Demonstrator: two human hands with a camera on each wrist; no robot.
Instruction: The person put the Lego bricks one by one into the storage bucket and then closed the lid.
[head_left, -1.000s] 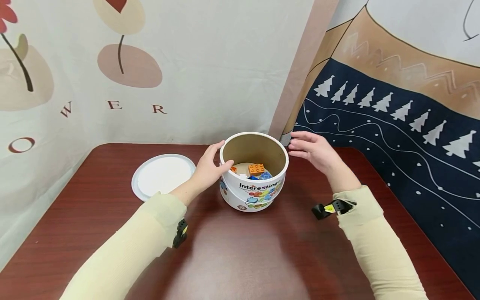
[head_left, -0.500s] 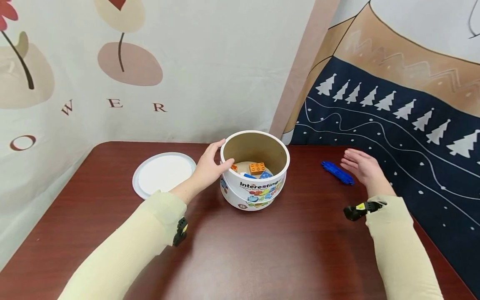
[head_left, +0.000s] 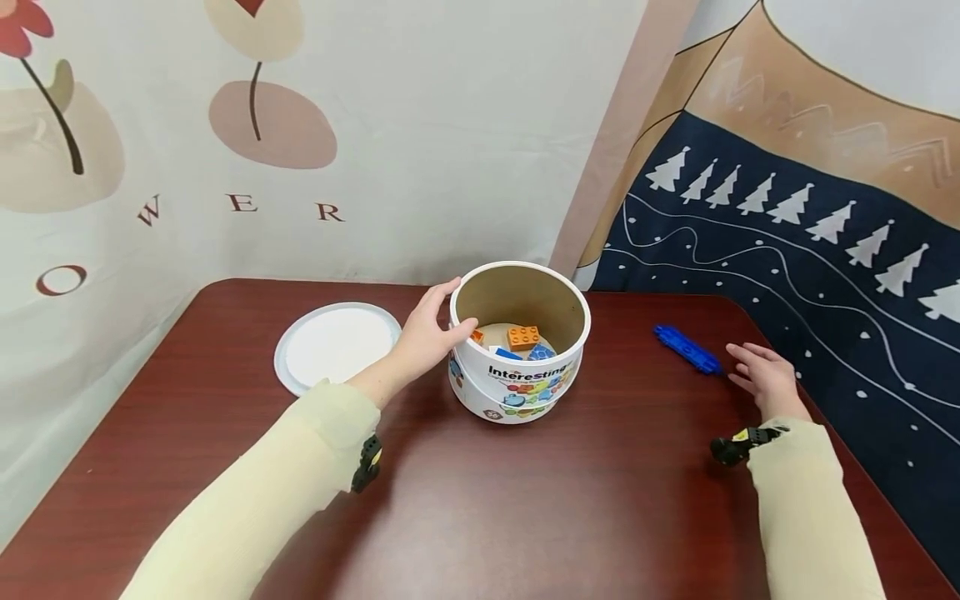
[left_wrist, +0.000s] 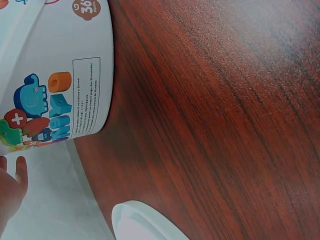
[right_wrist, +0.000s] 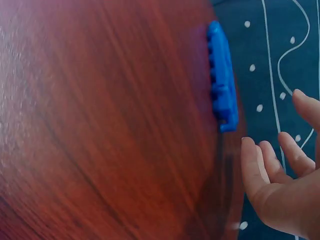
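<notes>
A white round bucket printed "Interesting" stands upright on the table, its top uncovered. Inside it lie an orange building block and several blue, white and orange pieces. My left hand rests against the bucket's left rim, thumb and fingers spread and fairly straight. A long blue plastic piece with a knobbly edge lies at the table's right side, also shown as a blue piece in the right wrist view. My right hand is just right of its near end, fingers loosely extended, holding nothing.
A round white lid lies flat left of the bucket, partly behind my left hand. The dark red wooden table ends at a pale curtain behind and a navy tree-print cloth on the right.
My right hand has moved right and nearer from beside the bucket, past the blue piece, which now lies on the table. My left hand stays at the rim; the view shifts slightly.
</notes>
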